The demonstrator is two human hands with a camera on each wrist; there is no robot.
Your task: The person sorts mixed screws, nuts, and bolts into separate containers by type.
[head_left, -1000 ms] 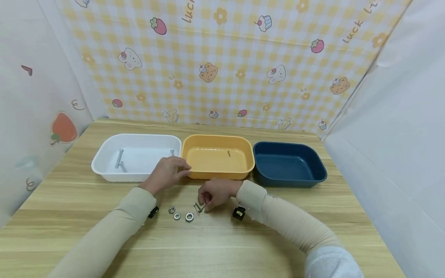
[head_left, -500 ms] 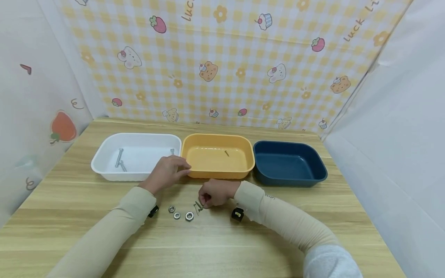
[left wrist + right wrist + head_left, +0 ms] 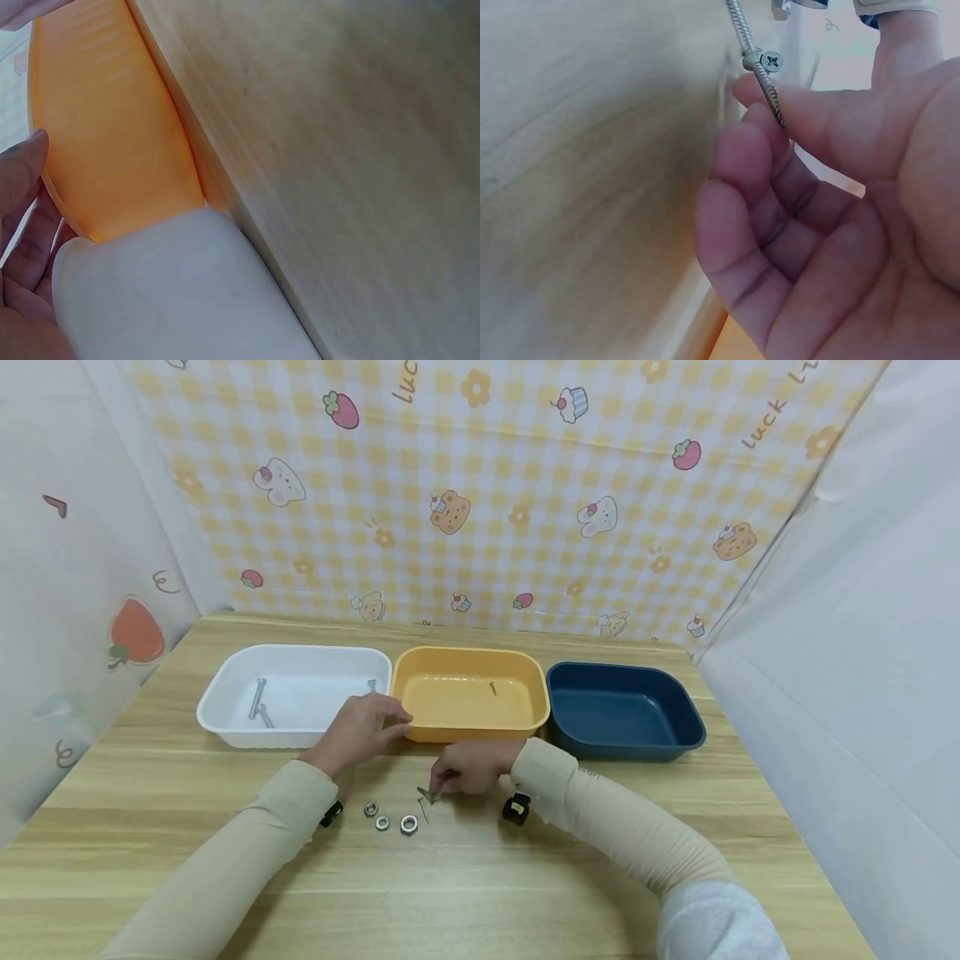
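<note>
- Slim brassy metal screw [image 3: 769, 91] (upper centre, right-wrist view): tip pinched by right hand [image 3: 474, 765].
- Left hand [image 3: 356, 732]: fingers loosely bent, rested on yellow plastic tray [image 3: 450, 703].
- Drop may be caused by tip-only grip.

Beige fabric sleeves cover both forearms: the left sleeve [image 3: 225, 864] ends in a broad, paler left cuff [image 3: 300, 789], while the right sleeve [image 3: 637, 827] bunches into creases toward the elbow and carries faint, small lettering [image 3: 589, 773] just past its wide right cuff [image 3: 543, 768]. Higher on the right arm shows a pale grey upper sleeve [image 3: 716, 922]. A small black device [image 3: 331, 814] sits at the left wrist, and a boxy black unit [image 3: 514, 811] bearing a yellowish mark at the right; the fingers [image 3: 727, 232] are bare.
</note>
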